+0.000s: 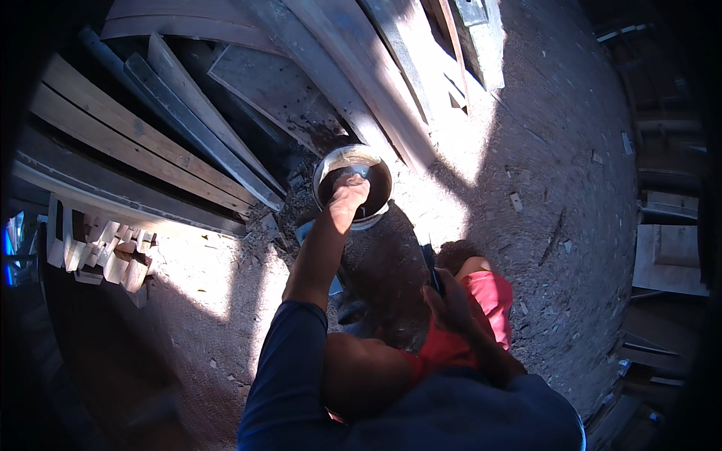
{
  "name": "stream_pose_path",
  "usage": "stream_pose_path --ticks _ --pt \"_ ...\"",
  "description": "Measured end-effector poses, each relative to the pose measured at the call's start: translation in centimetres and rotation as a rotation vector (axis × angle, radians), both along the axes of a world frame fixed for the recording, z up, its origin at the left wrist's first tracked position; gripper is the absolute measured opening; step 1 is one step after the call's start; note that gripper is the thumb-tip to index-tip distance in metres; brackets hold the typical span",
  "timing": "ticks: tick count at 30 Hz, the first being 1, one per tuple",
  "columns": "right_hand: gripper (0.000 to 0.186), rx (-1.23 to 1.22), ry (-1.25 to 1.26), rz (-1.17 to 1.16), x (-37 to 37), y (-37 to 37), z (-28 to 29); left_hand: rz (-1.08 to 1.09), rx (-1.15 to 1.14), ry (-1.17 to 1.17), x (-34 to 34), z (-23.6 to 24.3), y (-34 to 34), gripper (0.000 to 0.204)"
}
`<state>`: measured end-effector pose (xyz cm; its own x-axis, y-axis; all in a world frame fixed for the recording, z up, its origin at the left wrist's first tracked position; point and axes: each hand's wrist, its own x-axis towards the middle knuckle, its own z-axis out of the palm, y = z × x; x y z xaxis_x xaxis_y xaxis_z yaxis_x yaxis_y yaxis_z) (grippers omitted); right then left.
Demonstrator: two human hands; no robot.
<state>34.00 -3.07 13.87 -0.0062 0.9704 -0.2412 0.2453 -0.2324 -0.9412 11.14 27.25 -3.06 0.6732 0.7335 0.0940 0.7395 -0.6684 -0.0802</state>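
A round bucket (pixel 378 218) with a pale rim and a dark inside stands on the ground ahead of me. My left hand (pixel 351 195) reaches down over its mouth, fingers curled. A small shiny bluish thing (pixel 361 170) shows at the fingertips; what it is I cannot make out. Lower and to the right, beside my bent knee, my right hand (pixel 450 302) is closed round the handle of a narrow dark tool (pixel 429 259), its thin end pointing up and away. Shade blurs the tool's exact kind.
Long wooden boards (pixel 135 139) lean and lie beyond the bucket and to the left. A stack of short wood offcuts (pixel 113 252) sits at the left. Chips and sawdust cover the ground (pixel 556 173). Wooden panels (pixel 669 257) stand along the right side.
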Motion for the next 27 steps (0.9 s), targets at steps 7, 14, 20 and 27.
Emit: stream_pose_path --ticks 7,14,20,27 --pt "0.028 -0.01 0.031 -0.009 0.8 0.6 -1.2 -0.167 1.011 0.774 1.3 -12.6 0.0 0.018" --pt "0.031 -0.025 -0.1 0.035 1.9 0.9 -1.0 -0.095 0.383 -0.132 3.8 -9.3 0.6 0.019" --pt "0.039 0.135 -0.309 0.126 1.1 1.5 -1.2 0.254 -0.266 -0.49 3.1 7.5 0.0 0.029" --pt "0.047 0.038 -0.585 0.459 -5.7 4.6 1.1 0.349 0.051 -0.734 -1.8 17.9 -14.2 0.065"
